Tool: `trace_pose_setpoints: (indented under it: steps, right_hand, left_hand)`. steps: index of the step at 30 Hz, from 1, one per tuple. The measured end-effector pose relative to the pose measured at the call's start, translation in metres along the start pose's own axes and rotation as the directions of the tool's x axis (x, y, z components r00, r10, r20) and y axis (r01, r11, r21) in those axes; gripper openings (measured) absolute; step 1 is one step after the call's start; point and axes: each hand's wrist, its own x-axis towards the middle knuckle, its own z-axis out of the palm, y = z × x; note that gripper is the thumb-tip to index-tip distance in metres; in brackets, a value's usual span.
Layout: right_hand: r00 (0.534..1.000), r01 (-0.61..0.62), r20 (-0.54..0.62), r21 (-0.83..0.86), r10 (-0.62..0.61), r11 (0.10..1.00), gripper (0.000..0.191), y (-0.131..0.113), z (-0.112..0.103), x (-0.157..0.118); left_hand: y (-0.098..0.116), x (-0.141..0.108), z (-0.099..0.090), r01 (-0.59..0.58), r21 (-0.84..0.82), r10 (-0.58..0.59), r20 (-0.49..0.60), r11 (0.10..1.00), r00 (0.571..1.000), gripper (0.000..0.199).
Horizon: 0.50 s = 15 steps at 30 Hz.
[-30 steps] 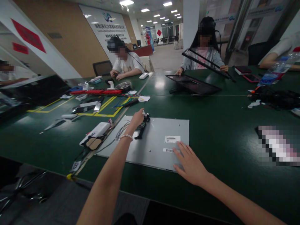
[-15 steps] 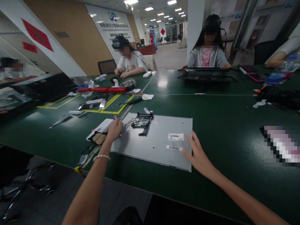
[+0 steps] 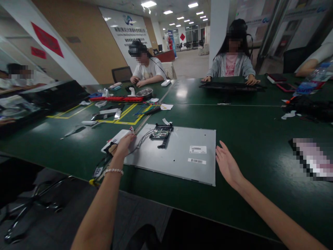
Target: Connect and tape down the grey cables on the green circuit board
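A flat grey metal-backed display panel [image 3: 182, 170] lies on the green table with two white labels toward its right side. A small green circuit board in a black bracket [image 3: 160, 133] rests on the panel's upper left part, and grey cables [image 3: 142, 140] run from it to the left. My left hand [image 3: 125, 144] is at the panel's left edge beside these cables; its fingers are mostly hidden. My right hand [image 3: 229, 165] is open just off the panel's right edge, fingertips close to it. Left of my left hand lies a white box-like item [image 3: 118, 137].
Across the table a person handles a black monitor [image 3: 231, 86]; another person sits left of them. A pixelated phone-like object [image 3: 312, 156] lies at right. Yellow tape marks [image 3: 127, 121], loose wires [image 3: 148, 110] and a red strip [image 3: 119, 99] are farther left. Black cables [image 3: 309, 107] lie far right.
My right hand has moved right, from over the panel's right edge to just outside it. My left hand stays by the left edge. The person opposite has lowered a black part onto the monitor.
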Motion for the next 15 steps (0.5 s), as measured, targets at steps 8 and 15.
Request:
trace_pose_setpoints:
  steps: [8,15]
  right_hand:
    - [0.982,0.183,0.114,-0.408,-0.149,0.894,0.071,0.011,-0.043,0.005]
    - [0.988,0.145,-0.009,-0.314,-0.155,0.938,0.071,-0.005,-0.067,-0.017]
  left_hand:
    - [0.007,-0.011,0.003,0.120,-0.197,-0.117,0.030,0.973,0.993,0.019]
    - [0.013,-0.039,0.016,0.139,-0.265,-0.127,0.063,0.954,0.990,0.020]
